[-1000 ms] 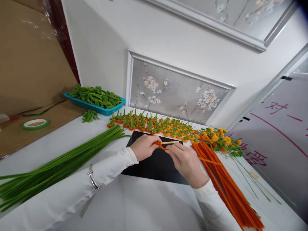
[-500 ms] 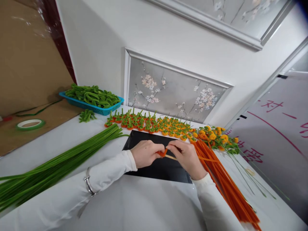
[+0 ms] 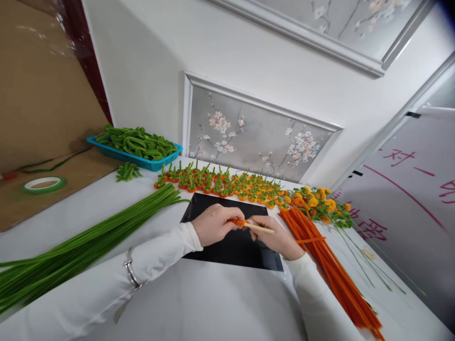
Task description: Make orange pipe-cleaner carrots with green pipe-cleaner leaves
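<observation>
My left hand (image 3: 215, 224) is closed around one end of a thin wooden stick (image 3: 261, 228), with an orange pipe cleaner (image 3: 237, 222) coiled around it in tight turns. The stick's bare end points right, crossing in front of the fingers of my right hand (image 3: 279, 240). Those fingers are closed at the right end of the coil, where the pipe cleaner's loose end is mostly hidden. Both hands are above a black mat (image 3: 227, 248).
Green pipe cleaners (image 3: 106, 237) lie left, orange ones (image 3: 330, 265) right. Behind stand several small orange and yellow pumpkin shapes (image 3: 209, 182), beside yellow pompom flowers (image 3: 313, 201). A blue basket (image 3: 152, 164) holds green pieces; a roll of green tape (image 3: 44, 184) rests on cardboard.
The orange pipe cleaner has been wound further around the stick; its loose length no longer stands out. My right hand has circled over the stick and down behind its bare end.
</observation>
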`<action>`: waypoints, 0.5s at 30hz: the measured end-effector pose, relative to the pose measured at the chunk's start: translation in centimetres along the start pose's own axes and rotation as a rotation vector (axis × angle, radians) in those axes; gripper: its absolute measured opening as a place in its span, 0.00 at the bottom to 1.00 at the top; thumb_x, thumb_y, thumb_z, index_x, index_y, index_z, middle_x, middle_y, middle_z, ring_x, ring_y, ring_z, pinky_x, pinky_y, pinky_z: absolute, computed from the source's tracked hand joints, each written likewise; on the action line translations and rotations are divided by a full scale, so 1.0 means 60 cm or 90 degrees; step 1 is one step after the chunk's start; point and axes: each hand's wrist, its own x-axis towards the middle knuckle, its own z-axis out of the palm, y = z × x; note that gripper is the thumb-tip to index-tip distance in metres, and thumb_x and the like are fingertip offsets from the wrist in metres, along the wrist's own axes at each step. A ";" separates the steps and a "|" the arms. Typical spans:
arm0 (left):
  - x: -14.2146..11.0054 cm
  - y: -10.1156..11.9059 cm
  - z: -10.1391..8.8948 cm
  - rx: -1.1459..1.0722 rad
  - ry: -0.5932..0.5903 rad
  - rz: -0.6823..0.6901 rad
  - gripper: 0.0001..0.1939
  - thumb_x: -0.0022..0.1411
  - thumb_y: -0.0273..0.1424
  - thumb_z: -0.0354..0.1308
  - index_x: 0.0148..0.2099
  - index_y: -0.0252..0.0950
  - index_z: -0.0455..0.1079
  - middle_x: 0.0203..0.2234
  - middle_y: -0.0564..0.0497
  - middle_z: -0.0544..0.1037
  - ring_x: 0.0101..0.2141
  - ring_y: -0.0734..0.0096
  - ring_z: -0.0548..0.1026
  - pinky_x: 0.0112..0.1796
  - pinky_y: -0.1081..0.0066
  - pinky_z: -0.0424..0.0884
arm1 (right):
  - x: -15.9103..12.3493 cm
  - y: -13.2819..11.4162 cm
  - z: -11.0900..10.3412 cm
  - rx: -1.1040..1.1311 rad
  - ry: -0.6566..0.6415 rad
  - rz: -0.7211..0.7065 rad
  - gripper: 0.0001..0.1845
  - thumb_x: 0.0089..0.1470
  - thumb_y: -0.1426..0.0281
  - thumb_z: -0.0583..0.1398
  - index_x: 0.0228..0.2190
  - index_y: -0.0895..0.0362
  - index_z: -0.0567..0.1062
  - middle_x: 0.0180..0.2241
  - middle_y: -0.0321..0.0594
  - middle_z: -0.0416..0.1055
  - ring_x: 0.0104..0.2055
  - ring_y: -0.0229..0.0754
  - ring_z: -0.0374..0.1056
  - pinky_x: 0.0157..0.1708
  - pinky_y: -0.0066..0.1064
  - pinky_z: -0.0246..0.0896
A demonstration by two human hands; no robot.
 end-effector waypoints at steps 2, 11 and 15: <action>0.001 -0.003 -0.001 -0.013 0.032 -0.022 0.11 0.56 0.21 0.51 0.39 0.37 0.71 0.25 0.55 0.77 0.26 0.76 0.72 0.29 0.78 0.62 | -0.001 -0.009 0.008 -0.030 0.007 -0.002 0.18 0.61 0.63 0.49 0.25 0.58 0.70 0.18 0.31 0.63 0.21 0.32 0.58 0.24 0.24 0.52; 0.005 -0.031 0.001 -0.012 0.096 -0.070 0.14 0.57 0.22 0.49 0.40 0.38 0.75 0.28 0.54 0.79 0.26 0.74 0.75 0.31 0.78 0.65 | -0.005 -0.034 0.025 -0.222 0.043 -0.074 0.17 0.61 0.69 0.49 0.21 0.56 0.65 0.17 0.32 0.61 0.19 0.33 0.57 0.22 0.26 0.47; 0.003 -0.028 -0.002 0.058 0.091 -0.079 0.14 0.58 0.23 0.49 0.38 0.39 0.75 0.25 0.54 0.78 0.26 0.73 0.74 0.30 0.77 0.64 | -0.006 -0.037 0.031 -0.327 0.074 -0.097 0.16 0.60 0.70 0.50 0.21 0.56 0.65 0.19 0.34 0.63 0.21 0.35 0.60 0.23 0.27 0.46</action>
